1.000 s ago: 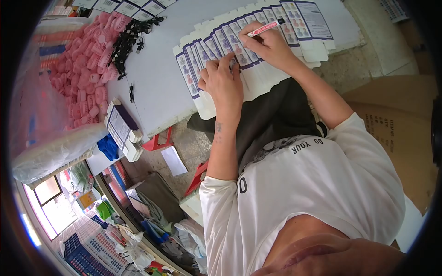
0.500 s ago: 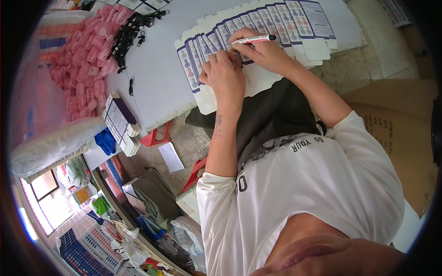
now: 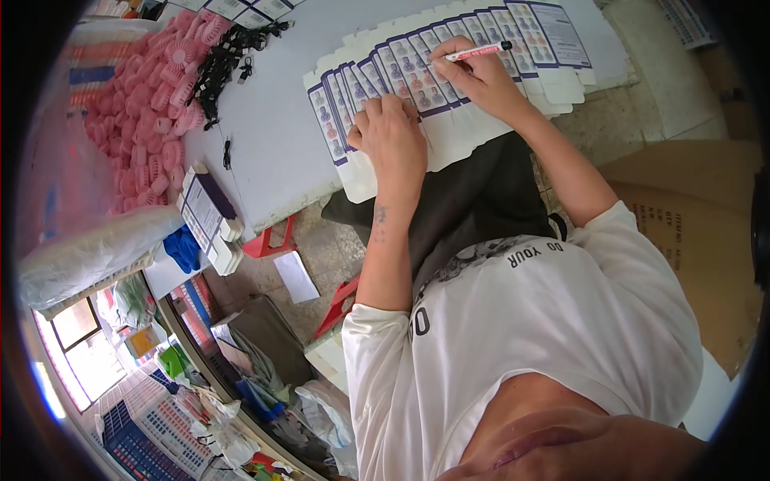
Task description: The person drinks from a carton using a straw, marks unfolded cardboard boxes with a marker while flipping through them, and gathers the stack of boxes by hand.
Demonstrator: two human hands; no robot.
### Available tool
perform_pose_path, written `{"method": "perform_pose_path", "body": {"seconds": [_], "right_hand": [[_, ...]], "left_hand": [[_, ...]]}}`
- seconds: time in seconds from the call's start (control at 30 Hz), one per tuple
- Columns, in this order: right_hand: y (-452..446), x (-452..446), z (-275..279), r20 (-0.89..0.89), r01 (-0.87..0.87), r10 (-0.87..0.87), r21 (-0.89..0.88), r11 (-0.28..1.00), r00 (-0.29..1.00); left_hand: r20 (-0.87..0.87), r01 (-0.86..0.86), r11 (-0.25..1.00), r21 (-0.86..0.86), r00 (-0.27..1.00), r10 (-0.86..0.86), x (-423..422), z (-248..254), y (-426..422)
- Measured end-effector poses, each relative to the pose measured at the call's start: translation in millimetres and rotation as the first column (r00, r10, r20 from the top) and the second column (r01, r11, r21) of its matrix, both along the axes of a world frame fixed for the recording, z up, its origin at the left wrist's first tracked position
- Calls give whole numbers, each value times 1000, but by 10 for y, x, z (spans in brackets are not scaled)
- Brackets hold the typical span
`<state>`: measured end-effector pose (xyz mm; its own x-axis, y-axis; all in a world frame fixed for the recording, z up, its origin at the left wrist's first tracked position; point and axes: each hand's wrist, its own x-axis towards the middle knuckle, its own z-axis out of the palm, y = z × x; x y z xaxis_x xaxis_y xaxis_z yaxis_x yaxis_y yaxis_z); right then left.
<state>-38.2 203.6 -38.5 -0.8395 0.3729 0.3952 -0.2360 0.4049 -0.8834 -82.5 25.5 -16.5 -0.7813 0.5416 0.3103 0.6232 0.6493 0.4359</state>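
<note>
My right hand (image 3: 477,74) grips a white marker pen (image 3: 479,52) with a black end, held slantwise above the fanned row. Beneath both hands lies a row of overlapping flattened boxes (image 3: 437,84), white with purple borders and printed pictures of small fans. My left hand (image 3: 391,132) rests palm down on the near edge of the row, its fingers bent and apart, with the fingertips partly hidden. The pen's writing tip is hidden by my right fingers.
Pink handheld fans (image 3: 156,104) are heaped on the table's left side, beside a tangle of black cables (image 3: 224,60). A stack of folded boxes (image 3: 210,212) sits at the table's left corner. A brown carton (image 3: 682,232) stands on the right, and red stool parts (image 3: 273,236) show below.
My right hand has moved right and slightly up along the row with the marker pen, uncovering more box fronts between the hands. My left hand has barely shifted.
</note>
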Motion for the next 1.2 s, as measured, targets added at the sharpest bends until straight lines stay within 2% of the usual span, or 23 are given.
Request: {"method": "perform_pose_path", "body": {"seconds": [0.17, 0.4, 0.57, 0.77, 0.97, 1.2], "right_hand": [[-17, -1, 66, 94, 28, -38, 102, 994, 995], [-43, -1, 112, 96, 21, -38, 174, 984, 995], [-52, -12, 108, 94, 8, -26, 185, 983, 995], [-46, -23, 95, 58, 30, -39, 144, 989, 998], [-131, -74, 121, 36, 3, -7, 94, 996, 999], [-134, -76, 59, 77, -48, 39, 130, 990, 996]], "left_hand": [[-16, 9, 997, 77, 1000, -8, 32, -3, 2], [-19, 1, 1000, 2, 1000, -1, 54, 16, -7], [-76, 15, 999, 30, 997, -12, 47, -25, -8], [-60, 60, 997, 39, 997, -57, 60, -4, -36], [-157, 127, 990, -64, 978, -136, 83, 78, -54], [-67, -1, 1000, 20, 998, 2, 53, 49, -120]]}}
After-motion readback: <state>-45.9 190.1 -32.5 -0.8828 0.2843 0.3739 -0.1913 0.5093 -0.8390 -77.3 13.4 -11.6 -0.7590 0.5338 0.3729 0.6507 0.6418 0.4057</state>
